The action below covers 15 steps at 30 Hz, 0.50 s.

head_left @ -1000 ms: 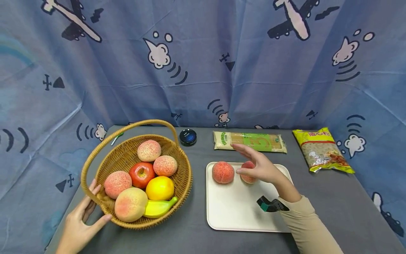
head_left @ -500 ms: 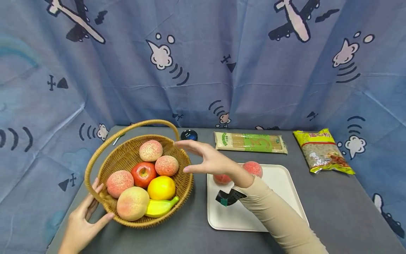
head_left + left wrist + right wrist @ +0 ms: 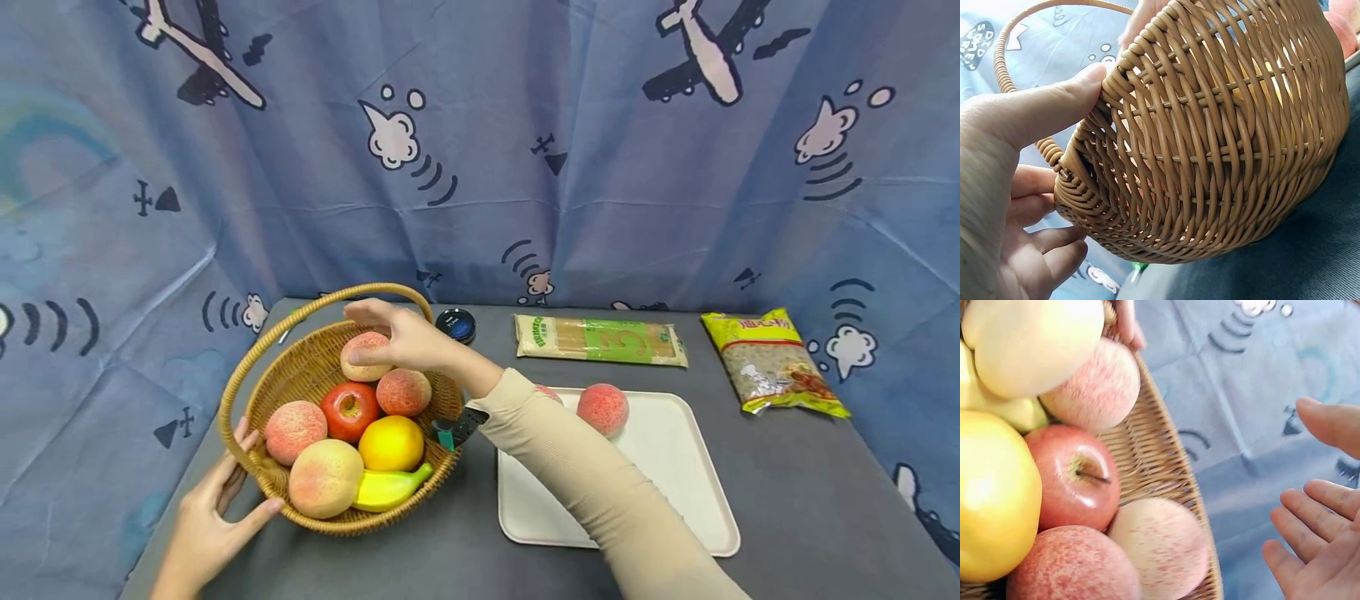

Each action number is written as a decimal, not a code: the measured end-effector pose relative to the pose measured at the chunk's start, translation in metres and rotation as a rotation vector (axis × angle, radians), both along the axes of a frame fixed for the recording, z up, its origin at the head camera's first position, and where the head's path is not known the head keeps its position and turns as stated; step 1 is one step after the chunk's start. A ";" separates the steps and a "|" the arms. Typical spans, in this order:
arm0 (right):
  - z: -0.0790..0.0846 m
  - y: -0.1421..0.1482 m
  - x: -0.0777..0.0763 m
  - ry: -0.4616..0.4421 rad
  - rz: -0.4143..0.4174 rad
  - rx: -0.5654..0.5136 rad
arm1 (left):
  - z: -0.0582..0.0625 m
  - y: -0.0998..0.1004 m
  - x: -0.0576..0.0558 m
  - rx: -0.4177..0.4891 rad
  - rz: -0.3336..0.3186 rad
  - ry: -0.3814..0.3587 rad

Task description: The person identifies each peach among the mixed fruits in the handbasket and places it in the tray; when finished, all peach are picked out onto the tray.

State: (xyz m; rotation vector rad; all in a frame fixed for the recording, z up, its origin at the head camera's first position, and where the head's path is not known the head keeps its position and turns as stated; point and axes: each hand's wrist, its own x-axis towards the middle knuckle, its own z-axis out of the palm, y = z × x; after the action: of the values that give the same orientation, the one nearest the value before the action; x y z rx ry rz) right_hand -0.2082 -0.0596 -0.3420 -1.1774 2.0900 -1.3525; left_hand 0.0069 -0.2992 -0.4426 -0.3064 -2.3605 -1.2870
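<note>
My left hand [image 3: 206, 512] grips the wicker basket [image 3: 300, 371] by its rim near the handle's foot, thumb on the rim and fingers on the far side. Inside lie a red apple [image 3: 348, 411], a yellow lemon-like fruit [image 3: 392, 443], a banana [image 3: 393, 489], a large pale peach [image 3: 326, 479] and several smaller peaches. My right hand [image 3: 408, 336] reaches in above the rearmost peach [image 3: 358, 346], thumb and fingers spread apart. In the right wrist view that peach [image 3: 1160, 550] lies beside the apple, with the open right hand [image 3: 1329, 537] holding nothing.
A white tray [image 3: 667, 475] to the right bears a red peach [image 3: 603, 410] and another mostly hidden by my sleeve. Behind lie a noodle packet [image 3: 600, 340] and a round black tin [image 3: 457, 323]. A yellow bag [image 3: 776, 362] lies far right.
My right hand has swung left from over the tray, across to the basket, and is now above the rear peach. My left hand keeps its grip on the basket.
</note>
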 end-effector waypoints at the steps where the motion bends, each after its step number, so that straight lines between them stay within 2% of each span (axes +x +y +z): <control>1: -0.002 -0.004 -0.003 -0.016 -0.016 0.018 | -0.001 0.000 0.000 0.010 -0.002 0.003; 4: -0.013 -0.013 -0.012 -0.032 -0.056 0.091 | -0.002 0.000 -0.002 0.021 -0.006 0.008; 8: -0.028 -0.018 -0.021 -0.019 -0.090 0.168 | -0.002 0.000 -0.001 0.004 -0.004 -0.025; 15: -0.042 -0.021 -0.024 -0.027 -0.114 0.208 | -0.002 -0.002 0.000 -0.003 -0.006 -0.030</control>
State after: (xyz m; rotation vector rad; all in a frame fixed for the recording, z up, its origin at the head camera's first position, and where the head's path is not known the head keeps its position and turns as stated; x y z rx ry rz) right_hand -0.2320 -0.0809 -0.3837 -0.9635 2.2452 -1.1571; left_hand 0.0067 -0.3013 -0.4442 -0.2977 -2.3883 -1.2996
